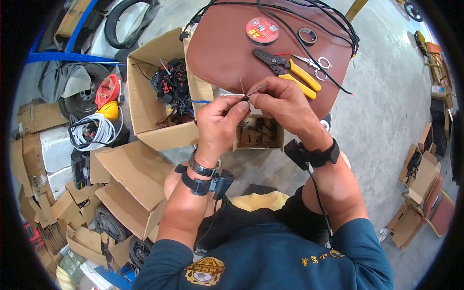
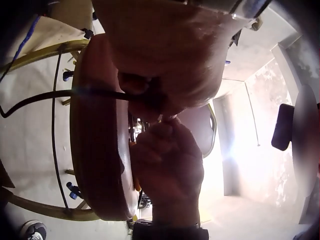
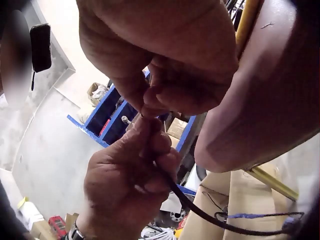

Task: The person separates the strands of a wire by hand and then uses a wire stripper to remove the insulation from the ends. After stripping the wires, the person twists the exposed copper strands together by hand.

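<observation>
Both hands meet at their fingertips near the front edge of a brown padded seat (image 1: 217, 53). My left hand (image 1: 217, 123) grips a black cable (image 3: 186, 201) close to its end; the cable trails away from the fingers in the right wrist view. Thin bare-looking wires (image 1: 242, 86) stick up between the hands. My right hand (image 1: 290, 108) pinches at the cable's end with thumb and forefinger, and the fingers largely hide that spot. Beyond the right hand lie yellow-handled wire strippers (image 1: 302, 75) and small scissors (image 1: 321, 66).
On the seat also sit a red-labelled spool (image 1: 262, 31), a tape roll (image 1: 307, 36) and looped black cables (image 1: 333, 29). An open cardboard box (image 1: 145, 104) of wiring stands left. A smaller box (image 1: 261, 146) with dark pieces is below the hands.
</observation>
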`<state>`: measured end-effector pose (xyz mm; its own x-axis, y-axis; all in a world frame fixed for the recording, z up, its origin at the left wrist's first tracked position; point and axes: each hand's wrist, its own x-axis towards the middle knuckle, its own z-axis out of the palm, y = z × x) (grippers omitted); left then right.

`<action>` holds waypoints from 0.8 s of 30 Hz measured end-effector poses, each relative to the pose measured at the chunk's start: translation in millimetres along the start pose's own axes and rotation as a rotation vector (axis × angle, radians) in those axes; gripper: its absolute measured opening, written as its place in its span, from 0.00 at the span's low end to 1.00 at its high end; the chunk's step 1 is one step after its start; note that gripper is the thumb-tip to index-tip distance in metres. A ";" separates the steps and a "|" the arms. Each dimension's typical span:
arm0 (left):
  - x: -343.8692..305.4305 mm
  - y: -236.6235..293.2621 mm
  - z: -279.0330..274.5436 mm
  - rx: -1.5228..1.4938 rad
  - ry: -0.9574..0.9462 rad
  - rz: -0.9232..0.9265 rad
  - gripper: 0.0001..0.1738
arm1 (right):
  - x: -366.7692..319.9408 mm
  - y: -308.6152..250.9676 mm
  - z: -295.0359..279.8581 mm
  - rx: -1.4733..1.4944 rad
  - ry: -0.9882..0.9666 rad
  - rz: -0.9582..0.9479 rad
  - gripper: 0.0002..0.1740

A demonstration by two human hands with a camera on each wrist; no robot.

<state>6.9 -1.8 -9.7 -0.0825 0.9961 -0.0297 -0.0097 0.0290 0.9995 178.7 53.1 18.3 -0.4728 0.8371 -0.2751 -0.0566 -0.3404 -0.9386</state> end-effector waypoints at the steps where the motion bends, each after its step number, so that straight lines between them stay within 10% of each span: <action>1: 0.1 1.5 -0.2 0.001 0.001 -0.013 0.08 | 0.3 1.8 -0.7 0.006 -0.002 0.007 0.09; 24: 0.4 -3.3 -5.3 -0.053 0.028 -0.037 0.11 | 2.6 18.8 8.9 -0.330 0.123 -0.344 0.07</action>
<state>1.7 -2.0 -13.1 -0.1092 0.9917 -0.0675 -0.0658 0.0606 0.9960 168.6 45.1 1.9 -0.3675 0.9282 0.0584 0.1001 0.1019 -0.9897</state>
